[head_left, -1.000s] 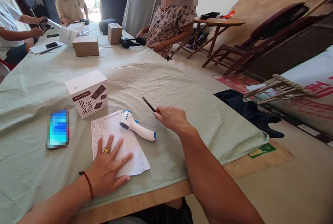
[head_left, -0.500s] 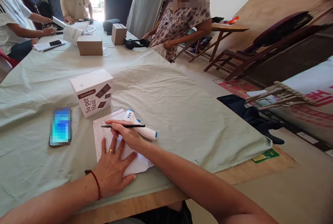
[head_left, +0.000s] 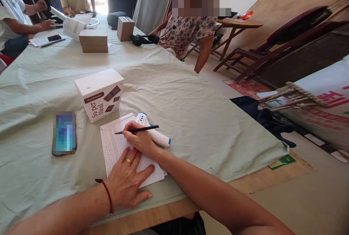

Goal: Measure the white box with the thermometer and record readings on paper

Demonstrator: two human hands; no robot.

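Note:
My right hand (head_left: 140,138) is closed round a slim black pen (head_left: 143,129), whose tip points left over a sheet of paper (head_left: 114,133). Rows of small handwriting fill the sheet's left part. Whether the tip touches the paper I cannot tell. My left hand (head_left: 129,180) lies flat with fingers spread on the lower part of the paper, a gold ring on one finger. Just behind my right hand lies a white and blue handheld device (head_left: 160,138), partly hidden, like an infrared thermometer. A white "Super Meal" box (head_left: 99,95) stands beyond the paper.
A phone (head_left: 64,133) lies left on the cloth-covered table (head_left: 174,96). Farther back are two brown cardboard boxes (head_left: 93,41) (head_left: 125,29) and a black strapped item (head_left: 144,39). Several people sit round the far end, one (head_left: 188,33) at the right edge. A wooden chair (head_left: 261,53) stands right.
My right hand and the pen have shifted to the right over the sheet, uncovering more writing. The left hand sits a little lower. The person at right has lowered an arm.

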